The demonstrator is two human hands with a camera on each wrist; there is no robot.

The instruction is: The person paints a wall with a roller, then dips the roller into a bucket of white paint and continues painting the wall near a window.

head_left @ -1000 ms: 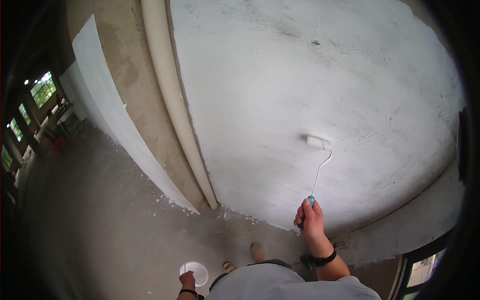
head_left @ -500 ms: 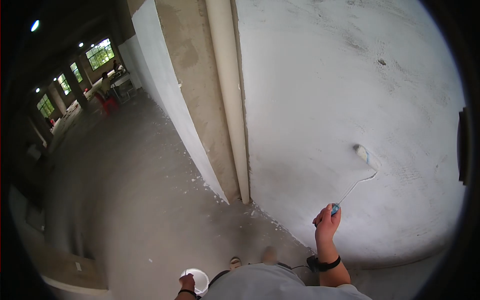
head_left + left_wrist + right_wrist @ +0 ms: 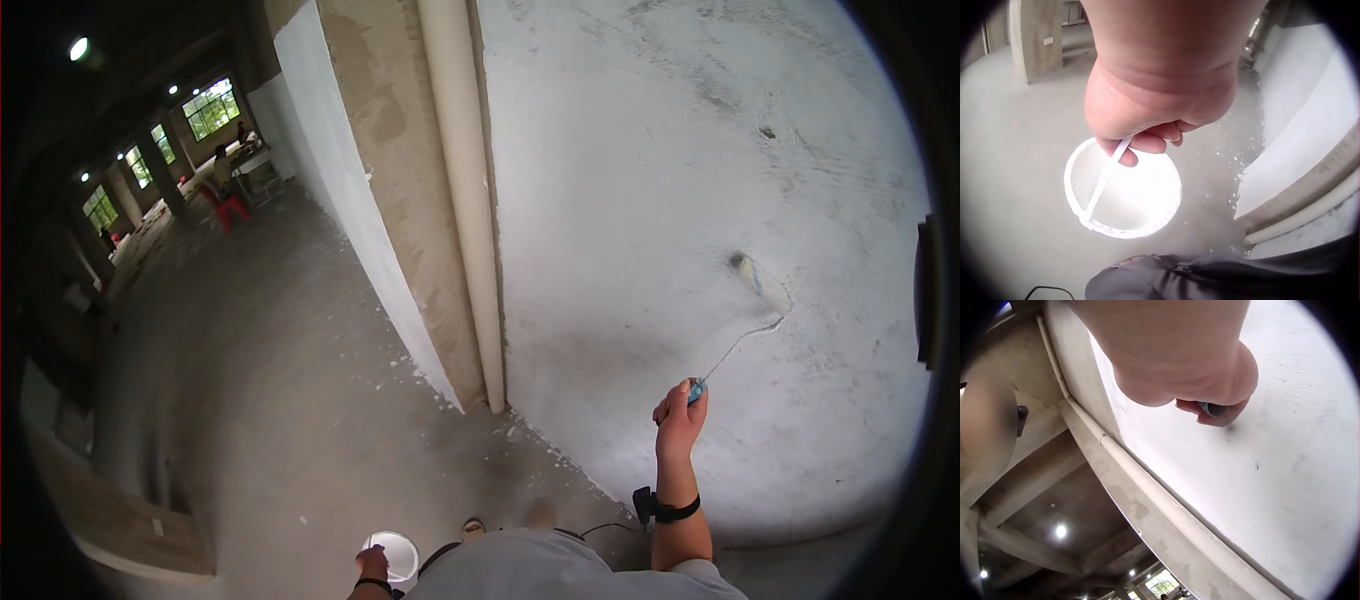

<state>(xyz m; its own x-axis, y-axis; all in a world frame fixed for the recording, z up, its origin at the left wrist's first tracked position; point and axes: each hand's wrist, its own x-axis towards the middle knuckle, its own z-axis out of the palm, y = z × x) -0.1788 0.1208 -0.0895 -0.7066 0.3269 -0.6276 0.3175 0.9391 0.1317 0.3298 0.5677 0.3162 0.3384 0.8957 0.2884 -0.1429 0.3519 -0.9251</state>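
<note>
My right hand (image 3: 680,420) grips the blue handle (image 3: 697,390) of a paint roller, whose pale sleeve (image 3: 764,284) lies against the white-coated wall (image 3: 620,220). In the right wrist view the fingers of the right hand (image 3: 1191,381) curl round a dark handle end (image 3: 1212,409); the roller's sleeve is hidden there. Low in the head view, my left hand (image 3: 373,565) holds a white bucket (image 3: 404,575). The left wrist view shows the left hand (image 3: 1160,106) with its fingers curled round the strap-like bucket handle (image 3: 1105,178), above the bucket's round rim (image 3: 1069,181).
A vertical pipe (image 3: 465,200) runs down the bare strip beside the wall. Grey floor (image 3: 270,400) with white splashes lies at the left. Far back are a red chair (image 3: 232,210), a table and people near windows. One shoe (image 3: 473,527) shows by my shirt.
The view has swung left, so pipe and wall stand further right in it. The roller has tilted and, over the last half second, moved up the wall with my right hand. The left hand keeps the bucket.
</note>
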